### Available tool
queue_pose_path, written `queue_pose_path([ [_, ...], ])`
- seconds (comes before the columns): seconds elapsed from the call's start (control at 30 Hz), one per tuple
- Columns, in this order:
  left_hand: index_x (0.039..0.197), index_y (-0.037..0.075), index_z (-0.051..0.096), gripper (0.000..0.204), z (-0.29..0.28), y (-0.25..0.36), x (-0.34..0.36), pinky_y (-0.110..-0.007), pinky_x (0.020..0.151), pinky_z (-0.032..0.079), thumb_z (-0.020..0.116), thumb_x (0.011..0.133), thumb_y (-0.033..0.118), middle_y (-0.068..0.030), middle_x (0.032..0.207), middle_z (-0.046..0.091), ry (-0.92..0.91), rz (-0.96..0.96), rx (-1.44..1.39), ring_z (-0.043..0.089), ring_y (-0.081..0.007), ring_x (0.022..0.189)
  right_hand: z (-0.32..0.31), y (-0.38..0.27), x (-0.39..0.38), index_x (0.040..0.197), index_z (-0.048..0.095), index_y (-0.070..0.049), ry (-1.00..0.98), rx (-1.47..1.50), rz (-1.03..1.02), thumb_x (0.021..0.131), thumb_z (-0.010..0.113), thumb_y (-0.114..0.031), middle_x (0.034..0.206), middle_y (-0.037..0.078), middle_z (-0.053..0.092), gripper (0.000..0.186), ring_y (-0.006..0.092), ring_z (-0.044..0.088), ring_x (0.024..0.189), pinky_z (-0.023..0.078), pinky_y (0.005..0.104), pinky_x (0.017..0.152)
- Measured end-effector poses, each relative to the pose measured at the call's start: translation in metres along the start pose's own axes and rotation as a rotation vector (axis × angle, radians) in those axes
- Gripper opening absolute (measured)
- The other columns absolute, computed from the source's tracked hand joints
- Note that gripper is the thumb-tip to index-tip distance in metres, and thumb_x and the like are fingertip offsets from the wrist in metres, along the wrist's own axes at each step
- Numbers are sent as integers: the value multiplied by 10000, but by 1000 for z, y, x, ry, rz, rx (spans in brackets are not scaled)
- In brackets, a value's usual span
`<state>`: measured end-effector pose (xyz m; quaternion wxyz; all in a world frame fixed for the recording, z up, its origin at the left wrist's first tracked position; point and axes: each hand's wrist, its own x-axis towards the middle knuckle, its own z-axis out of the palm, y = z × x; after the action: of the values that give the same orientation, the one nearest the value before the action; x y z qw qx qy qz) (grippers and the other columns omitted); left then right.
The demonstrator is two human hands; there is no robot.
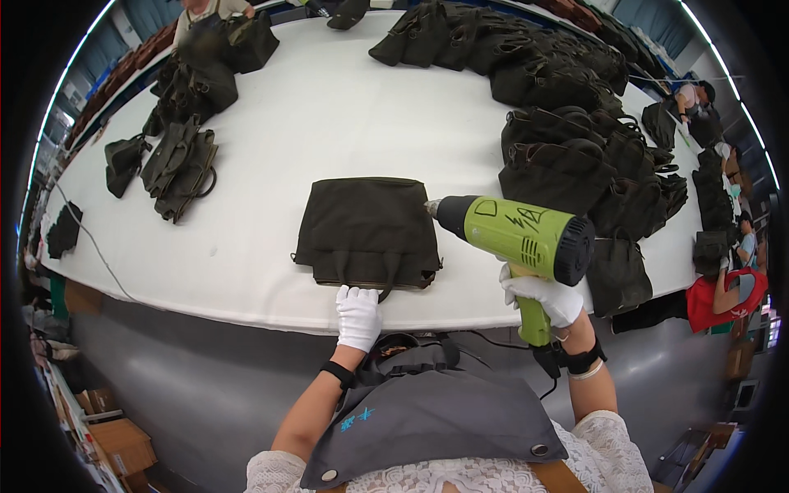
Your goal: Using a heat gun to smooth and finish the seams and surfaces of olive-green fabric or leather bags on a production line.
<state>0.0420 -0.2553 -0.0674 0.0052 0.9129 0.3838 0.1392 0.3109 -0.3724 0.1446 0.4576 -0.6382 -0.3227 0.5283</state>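
A dark olive-black handbag (362, 218) lies flat near the front edge of the white table, its handles toward me. My white-gloved left hand (358, 319) grips the bag's near edge beside one handle, fingers curled over it. In my gloved right hand (549, 297) is a lime-green heat gun (518, 238) with black marks on its body, held by its grip. The nozzle points left and sits by the bag's right side, seemingly just above it. A black cord runs down from the grip.
Many similar dark bags (559, 177) are heaped along the right and far sides. More bags (182, 164) stand at the left of the white table (271, 140). A thin cord (90, 238) crosses the left edge. Co-workers (727, 292) are at the right and far left; cardboard boxes (122, 444) stand lower left.
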Motion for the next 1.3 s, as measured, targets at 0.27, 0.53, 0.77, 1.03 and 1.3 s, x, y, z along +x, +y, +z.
queue_pose_path([
  [0.27, 778, 93, 643, 163, 8, 0, 24, -411, 713, 414, 584, 626, 83, -98, 778, 616, -105, -174, -48, 586, -278, 792, -41, 34, -27, 1083, 562, -13, 52, 192, -52, 783, 665, -67, 842, 44, 599, 322, 120, 589, 670, 483, 249, 592],
  [0.53, 705, 29, 548, 179, -47, -87, -15, -383, 654, 424, 585, 590, -103, -125, 728, 521, 241, -228, -424, 509, -324, 712, -44, 30, -37, 1054, 577, -1, 32, 242, -186, 742, 674, 33, 831, 70, 613, 329, 148, 605, 670, 496, 256, 579],
  [0.77, 809, 32, 589, 157, -70, -100, -32, -254, 675, 414, 581, 736, -107, -1, 770, 509, 239, -598, -904, 487, -112, 731, -26, 26, -31, 984, 603, 2, -151, 197, -245, 747, 694, 56, 826, 73, 626, 259, 148, 614, 700, 511, 257, 603],
  [1.03, 974, 39, 631, 274, -56, -143, -51, -232, 740, 461, 654, 742, -104, 7, 904, 625, 271, -629, -1019, 559, -79, 814, 2, 27, -23, 1050, 592, 5, -183, 92, -371, 748, 724, 38, 832, 69, 636, 331, 137, 600, 711, 497, 252, 641],
  [1.3, 931, 39, 594, 224, -69, -161, -44, -236, 750, 446, 597, 763, -110, 15, 864, 573, 234, -709, -1031, 520, -83, 786, 30, 17, -29, 1099, 566, 1, -117, 149, -298, 757, 666, 69, 755, 60, 600, 362, 133, 584, 657, 496, 246, 576],
])
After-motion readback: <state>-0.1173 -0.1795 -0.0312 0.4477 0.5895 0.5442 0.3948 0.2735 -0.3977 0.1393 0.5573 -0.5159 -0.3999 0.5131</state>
